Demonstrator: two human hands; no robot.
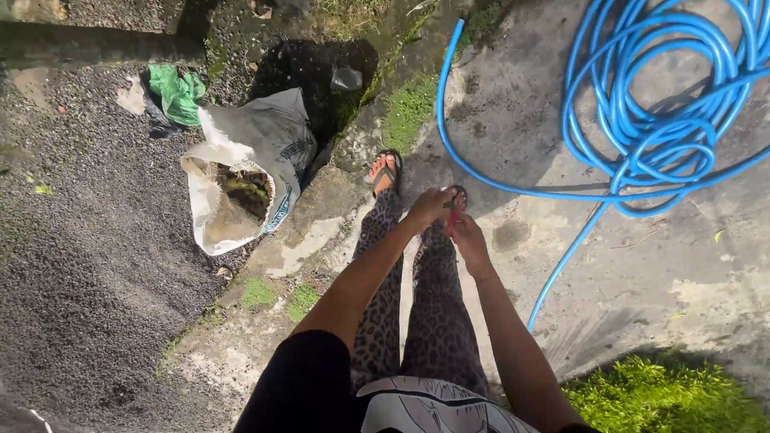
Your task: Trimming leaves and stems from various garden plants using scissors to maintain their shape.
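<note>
At the far left of the ground lies a patch of dark loose gravel [80,265]; toward its upper edge sits a crumpled green plastic bag [176,92]; just right of that, a pale woven sack [249,164] lies on its side with its mouth open toward the viewer, brown and green plant waste showing inside. A cracked, moss-spotted concrete slab [666,273] carries the rest. Near the slab's middle stand the person's feet in sandals, legs in leopard-print trousers [409,321]. The left hand [429,206] and the right hand [468,239] meet above the feet, touching; both close around a small red tool [454,215], thin and mostly hidden, the left pinching its upper end and the right curled narrowly about its lower part; what kind of tool it is cannot be told. In the slab's upper right corner lies a loosely coiled blue garden hose [658,120]; one strand runs down toward the bright green shrub [658,397] at the lower right edge.
</note>
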